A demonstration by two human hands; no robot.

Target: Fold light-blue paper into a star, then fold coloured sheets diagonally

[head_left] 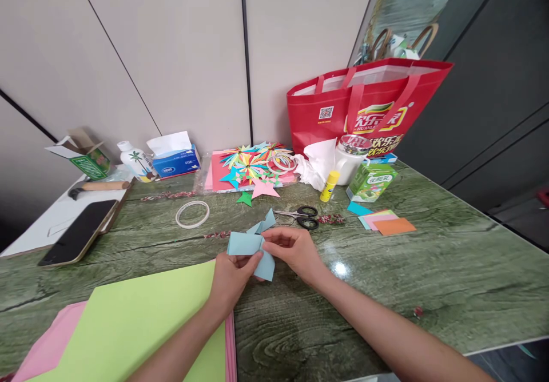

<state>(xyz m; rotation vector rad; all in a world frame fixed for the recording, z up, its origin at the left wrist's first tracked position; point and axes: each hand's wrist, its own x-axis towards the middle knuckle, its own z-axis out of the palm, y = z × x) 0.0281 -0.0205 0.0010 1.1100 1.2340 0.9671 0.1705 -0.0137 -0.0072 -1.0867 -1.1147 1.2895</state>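
Nearest: yellow-green paper point(158, 319) lay flat on table point(450, 267), partly under left forearm. Left hand point(234, 276) held folded blue paper point(244, 243) above table, thumb on top. Right hand point(294, 250) pinched same paper narrowly, thumb against fingertips. Step in hand, as judged: folding or creasing. Next move appeared to call for steady left hold, edges aligned. Beyond: scissors point(297, 215) lay unheld; farther, pink star point(265, 188).

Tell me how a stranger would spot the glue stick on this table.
Find the red bag at the table's back. In front of it, just left of the green carton, is the glue stick. It's the only slim yellow cylinder there.
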